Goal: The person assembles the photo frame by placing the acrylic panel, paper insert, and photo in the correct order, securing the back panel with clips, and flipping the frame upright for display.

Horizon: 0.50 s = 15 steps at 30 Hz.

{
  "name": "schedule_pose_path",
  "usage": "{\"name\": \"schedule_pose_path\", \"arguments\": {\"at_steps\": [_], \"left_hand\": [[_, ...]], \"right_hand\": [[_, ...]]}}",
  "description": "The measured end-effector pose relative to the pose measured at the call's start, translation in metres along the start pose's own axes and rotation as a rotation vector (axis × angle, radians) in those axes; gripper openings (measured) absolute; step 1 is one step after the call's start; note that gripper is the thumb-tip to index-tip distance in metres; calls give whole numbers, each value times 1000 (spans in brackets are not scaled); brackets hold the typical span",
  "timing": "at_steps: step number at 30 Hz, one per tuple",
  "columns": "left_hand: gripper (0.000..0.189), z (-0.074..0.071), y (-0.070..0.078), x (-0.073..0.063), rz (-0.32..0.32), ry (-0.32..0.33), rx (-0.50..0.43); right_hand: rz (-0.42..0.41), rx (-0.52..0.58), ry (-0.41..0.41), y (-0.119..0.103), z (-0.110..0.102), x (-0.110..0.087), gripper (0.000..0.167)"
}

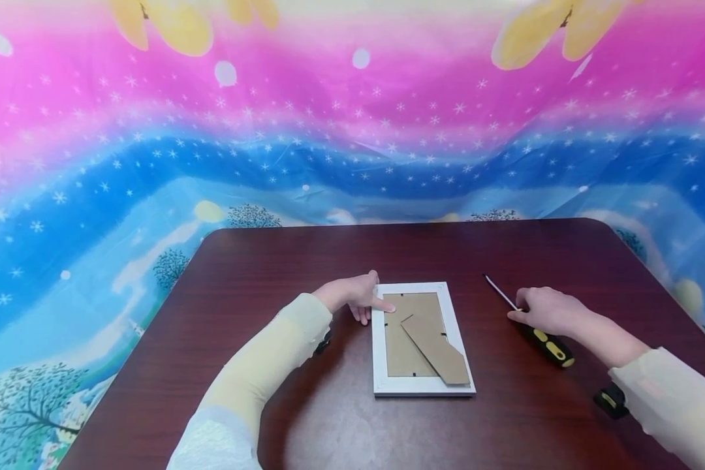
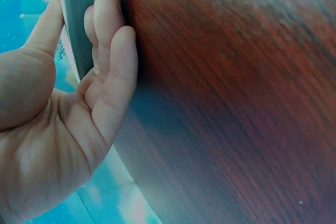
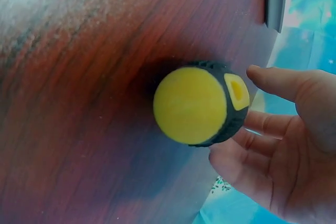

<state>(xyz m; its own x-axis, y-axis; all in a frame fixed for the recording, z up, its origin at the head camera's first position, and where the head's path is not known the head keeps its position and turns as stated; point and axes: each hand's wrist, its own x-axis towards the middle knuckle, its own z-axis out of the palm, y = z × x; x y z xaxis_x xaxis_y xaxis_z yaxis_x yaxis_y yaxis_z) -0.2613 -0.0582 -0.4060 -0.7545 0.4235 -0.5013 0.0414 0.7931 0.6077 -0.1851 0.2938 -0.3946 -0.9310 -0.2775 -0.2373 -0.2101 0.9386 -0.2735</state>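
A white picture frame [image 1: 380,365] lies face down on the table, with a brown backing board [image 1: 414,352] and a slanted stand leg [image 1: 437,346] showing. My left hand [image 1: 361,297] holds its upper left edge, thumb over the rim and fingers down along the side; the left wrist view has that hand [image 2: 89,87] against the frame's edge [image 2: 84,19]. On the right, my right hand [image 1: 552,310] has thumb and fingers around the neck of a black-and-yellow screwdriver [image 1: 549,346], whose shaft points away to the left. Its yellow butt end hides some fingertips in the right wrist view.
The dark reddish-brown table [image 1: 305,261] has rounded far corners. Behind it hangs a pink and blue cloth [image 1: 352,130] with snowflakes and trees. Small black turn tabs [image 1: 414,375] sit around the backing board. A black device [image 1: 611,399] is strapped at the right wrist.
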Motion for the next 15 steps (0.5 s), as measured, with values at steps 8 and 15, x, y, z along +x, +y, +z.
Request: {"name": "schedule_pose_path", "arguments": {"at_steps": [8,15], "left_hand": [[71,-1,-1,-2,12,-13,-10],[79,-2,-2,-3,31,-3,-25]], "right_hand": [[-6,-41,37,-3,-10,-4,25],[-28,-48,116,-8,-14,-6,22]]}}
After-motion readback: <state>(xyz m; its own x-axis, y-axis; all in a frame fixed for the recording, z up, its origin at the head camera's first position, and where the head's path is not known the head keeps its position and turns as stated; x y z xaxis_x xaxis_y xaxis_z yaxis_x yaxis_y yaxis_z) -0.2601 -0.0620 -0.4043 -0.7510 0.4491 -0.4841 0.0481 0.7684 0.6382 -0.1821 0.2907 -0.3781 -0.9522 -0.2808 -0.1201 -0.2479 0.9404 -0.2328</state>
